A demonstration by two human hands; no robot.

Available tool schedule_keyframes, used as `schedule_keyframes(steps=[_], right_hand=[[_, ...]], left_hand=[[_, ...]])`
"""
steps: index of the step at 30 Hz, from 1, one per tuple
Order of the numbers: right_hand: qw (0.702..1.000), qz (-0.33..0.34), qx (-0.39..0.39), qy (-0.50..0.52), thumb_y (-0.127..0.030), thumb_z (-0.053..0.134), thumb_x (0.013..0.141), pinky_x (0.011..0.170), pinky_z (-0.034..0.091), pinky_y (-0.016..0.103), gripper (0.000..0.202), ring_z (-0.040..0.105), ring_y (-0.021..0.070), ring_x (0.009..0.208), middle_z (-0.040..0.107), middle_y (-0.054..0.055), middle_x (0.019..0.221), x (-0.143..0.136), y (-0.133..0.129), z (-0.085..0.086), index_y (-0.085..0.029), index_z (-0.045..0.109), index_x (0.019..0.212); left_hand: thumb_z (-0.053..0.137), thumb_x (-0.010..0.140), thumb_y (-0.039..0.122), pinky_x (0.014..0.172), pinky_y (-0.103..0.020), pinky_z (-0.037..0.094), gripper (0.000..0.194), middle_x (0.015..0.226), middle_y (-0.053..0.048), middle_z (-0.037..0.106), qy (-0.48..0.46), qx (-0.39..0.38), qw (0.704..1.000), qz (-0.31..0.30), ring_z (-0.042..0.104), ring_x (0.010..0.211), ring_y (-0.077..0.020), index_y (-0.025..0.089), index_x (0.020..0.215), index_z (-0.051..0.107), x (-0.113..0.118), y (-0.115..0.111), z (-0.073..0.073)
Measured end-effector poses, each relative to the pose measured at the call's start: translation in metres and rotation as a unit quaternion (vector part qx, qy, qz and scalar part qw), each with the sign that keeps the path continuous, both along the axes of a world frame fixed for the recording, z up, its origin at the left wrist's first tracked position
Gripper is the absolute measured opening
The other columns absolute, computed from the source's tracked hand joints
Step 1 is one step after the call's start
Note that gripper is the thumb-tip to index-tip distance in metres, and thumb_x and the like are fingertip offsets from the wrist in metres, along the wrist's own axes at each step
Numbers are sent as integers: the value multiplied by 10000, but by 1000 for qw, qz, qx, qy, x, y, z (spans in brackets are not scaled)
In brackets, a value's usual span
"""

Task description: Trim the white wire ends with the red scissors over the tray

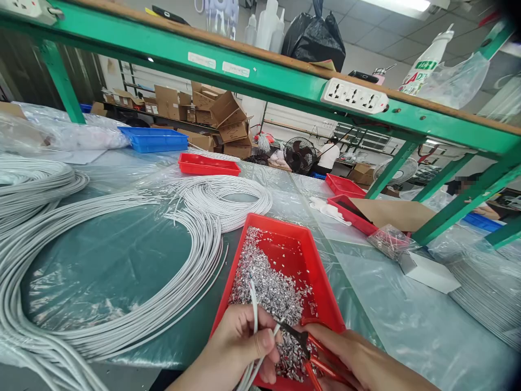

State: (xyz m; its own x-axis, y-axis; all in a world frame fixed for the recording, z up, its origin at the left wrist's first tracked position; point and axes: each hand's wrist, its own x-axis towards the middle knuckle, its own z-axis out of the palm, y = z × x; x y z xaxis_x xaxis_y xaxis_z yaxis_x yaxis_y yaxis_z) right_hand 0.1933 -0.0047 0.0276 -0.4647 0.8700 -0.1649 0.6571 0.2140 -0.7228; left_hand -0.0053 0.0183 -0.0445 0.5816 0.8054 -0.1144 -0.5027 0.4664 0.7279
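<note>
My left hand [248,345] is closed on white cables [254,309], whose ends stick up between the thumb and fingers. My right hand [345,353] is wrapped round the red handles of a cutting tool [303,338]. The tool's dark jaws are at the end of one cable, close to my left fingers. Both hands are over the near end of a red tray [321,282], which holds a heap of small silvery scraps [264,277]. Some of the right fingers are hidden behind the handles.
Large coils of white cable [199,244] lie left of the tray. A blue tray [157,140] and a small red tray [209,164] stand farther back. Rightward are a white box [429,271] and white gloves [329,210]. A green shelf frame [285,81] spans above; people are beyond.
</note>
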Motion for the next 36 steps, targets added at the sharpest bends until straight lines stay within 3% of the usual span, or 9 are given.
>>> schedule_keyframes(steps=[3,6,12,15,19,21,28,32,36], right_hand=[[994,-37,-6,107,-470,593,750,652,479,278,506,574,211,784,596,141,822,-10,7,-6,-137,610,1130],[983,-59,-46,166,-498,613,729,587,448,244,482,550,173,691,568,106,702,-27,15,-10,-114,634,1019],[944,-83,-149,283,-440,668,709,476,325,183,367,441,82,496,491,27,539,-45,21,-17,-92,564,762],[877,-81,-223,417,-288,667,752,449,228,162,272,345,32,428,414,-26,457,-46,20,-26,-89,489,704],[753,-60,-348,555,-358,545,856,471,252,170,336,230,23,375,228,-73,408,-48,16,-40,-121,371,694],[761,-73,-347,543,-367,513,877,495,281,177,335,235,22,380,233,-73,416,-49,14,-42,-123,366,702],[883,-193,-121,411,-183,736,645,492,293,140,215,419,42,494,469,-6,533,-52,11,-32,-74,551,664],[890,-102,-137,422,-248,670,733,508,323,153,198,421,57,491,466,9,515,-48,14,-35,-81,569,699],[897,-61,-129,419,-148,661,723,492,330,114,84,420,40,493,491,8,536,-44,17,-29,-125,677,802]], left_hand=[[663,739,370,347,-120,336,362,519,7,484,-124,-15,988,-91,421,352,-37,99,732,422,-1,3,-14],[620,781,288,323,-107,303,304,508,29,412,-196,-41,974,-110,361,326,-17,106,703,389,0,4,-17],[631,758,427,393,-116,363,391,556,-4,515,-40,33,999,-1,472,395,-32,71,791,472,7,-6,-4],[661,685,482,429,-112,334,469,600,-13,541,70,34,995,66,476,423,-18,54,797,503,7,-11,6],[664,682,472,457,-142,311,444,621,-25,542,85,84,990,76,464,449,-25,56,748,523,4,-10,11],[672,677,461,466,-161,323,431,602,-17,515,84,86,990,79,453,449,-35,61,732,520,5,-8,12],[695,665,449,481,-150,332,449,636,-77,574,117,61,988,76,429,484,-33,77,703,448,8,-4,11],[638,758,400,411,-136,350,370,622,-67,567,-55,71,995,-34,489,416,-51,65,737,482,8,-1,-6],[625,775,316,317,-123,320,282,545,-21,521,-139,-46,986,-81,420,324,-44,81,737,475,9,1,-20]])
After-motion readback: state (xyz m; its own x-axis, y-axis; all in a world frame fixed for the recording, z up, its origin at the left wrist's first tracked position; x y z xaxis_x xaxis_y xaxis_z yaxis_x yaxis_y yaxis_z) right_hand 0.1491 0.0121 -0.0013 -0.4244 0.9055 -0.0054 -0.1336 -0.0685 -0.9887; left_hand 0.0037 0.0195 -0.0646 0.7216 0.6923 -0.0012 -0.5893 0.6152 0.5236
